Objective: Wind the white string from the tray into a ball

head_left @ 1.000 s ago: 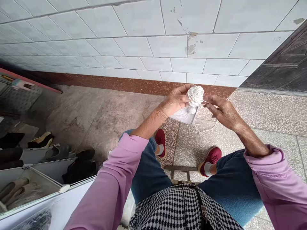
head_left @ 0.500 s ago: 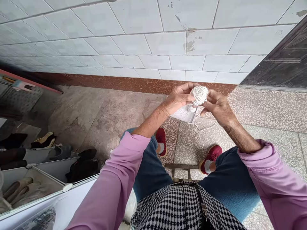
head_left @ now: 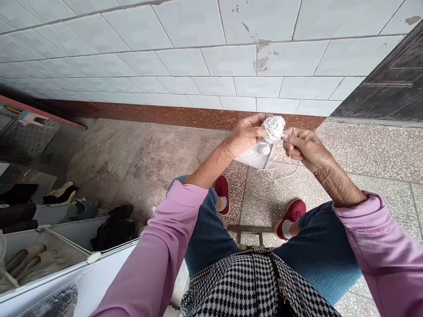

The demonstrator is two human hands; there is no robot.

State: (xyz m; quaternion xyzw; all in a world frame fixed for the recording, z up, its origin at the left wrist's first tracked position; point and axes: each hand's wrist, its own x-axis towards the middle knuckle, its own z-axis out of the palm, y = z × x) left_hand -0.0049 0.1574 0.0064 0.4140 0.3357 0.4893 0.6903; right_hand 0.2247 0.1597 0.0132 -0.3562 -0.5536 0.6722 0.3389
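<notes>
My left hand [head_left: 247, 135] grips a white ball of cord [head_left: 274, 128] between thumb and fingers, holding it up in front of the wall. Just right of the ball, my right hand [head_left: 306, 147] is closed in a pinch on the cord [head_left: 290, 175], whose loose length hangs below in loops over the floor. Beneath the hands a smaller white ball [head_left: 264, 149] rests on a pale tray-like piece [head_left: 253, 157] with curved ridges. Its far part is hidden behind my left hand and the held ball.
A white tiled wall [head_left: 228, 57] with a brown base strip runs across the front. A dark door [head_left: 386, 83] stands at right. At left is a shoe rack [head_left: 62, 246] holding several shoes. My red shoes [head_left: 292, 212] are on the speckled floor [head_left: 257, 193].
My right hand has moved slightly right, away from the ball, and its fingers have closed into a pinch. The held ball has shifted a little left; the hanging cord has shifted.
</notes>
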